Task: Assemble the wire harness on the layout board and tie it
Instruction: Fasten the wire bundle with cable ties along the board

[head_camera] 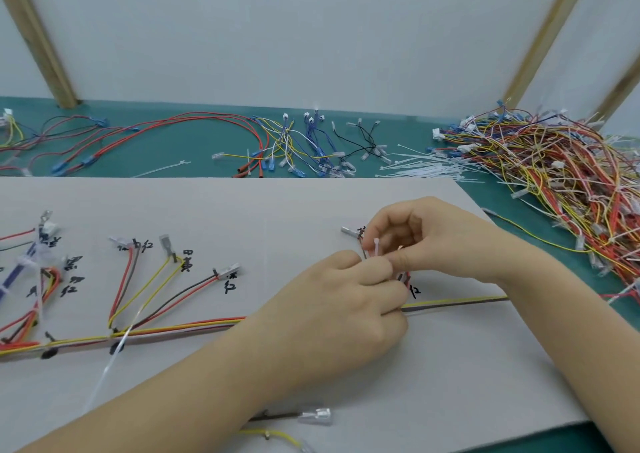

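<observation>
Over a grey layout board [450, 366], left hand [332, 300] and right hand [440, 241] both pinch a white cable tie [376, 247] around harness wires [173, 328].

1. A green mat [180, 147] covered the bench beyond the board.
2. Two wooden posts leaned in, one at the far left [38, 37], one at the far right [547, 37].
3. A pale wall [294, 30] closed off the back.
4. At the right edge, a second wooden strip [623, 85] crossed the corner.
</observation>
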